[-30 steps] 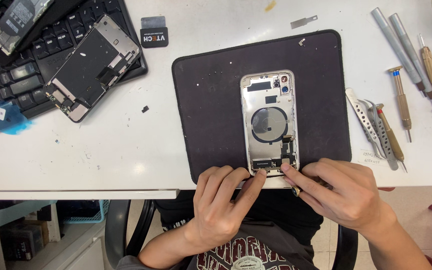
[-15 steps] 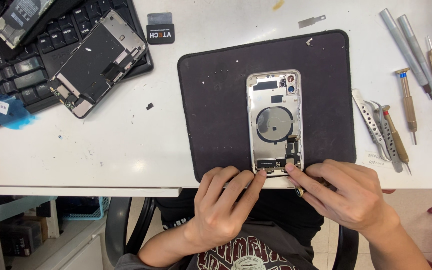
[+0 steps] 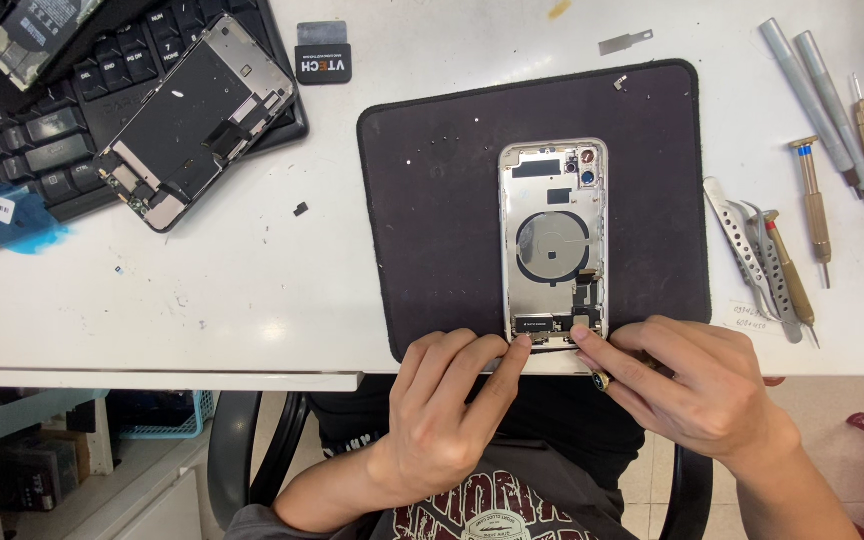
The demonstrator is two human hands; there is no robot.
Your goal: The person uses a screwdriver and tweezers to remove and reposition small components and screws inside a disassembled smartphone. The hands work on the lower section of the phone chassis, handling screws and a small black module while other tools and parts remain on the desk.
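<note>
An opened phone housing (image 3: 553, 243) lies upright on a dark work mat (image 3: 432, 200), its round coil and small parts showing inside. My left hand (image 3: 447, 410) is at the near table edge, its index fingertip pressing the housing's bottom left corner. My right hand (image 3: 697, 390) reaches in from the right, its fingertips touching the bottom right corner of the housing. A ring shows on one right finger. Both hands touch only the lower end of the housing; neither lifts it.
A detached phone screen assembly (image 3: 197, 115) rests on a black keyboard (image 3: 42, 120) at the back left. Tweezers (image 3: 742, 245), screwdrivers (image 3: 812, 205) and metal rods (image 3: 812, 90) lie right of the mat. A small black card (image 3: 323, 62), a blue film strip (image 3: 2, 215).
The view has shifted slightly, so the mat and housing sit a little further right in the picture. Both hands stay at the housing's lower end, fingertips barely moved.
</note>
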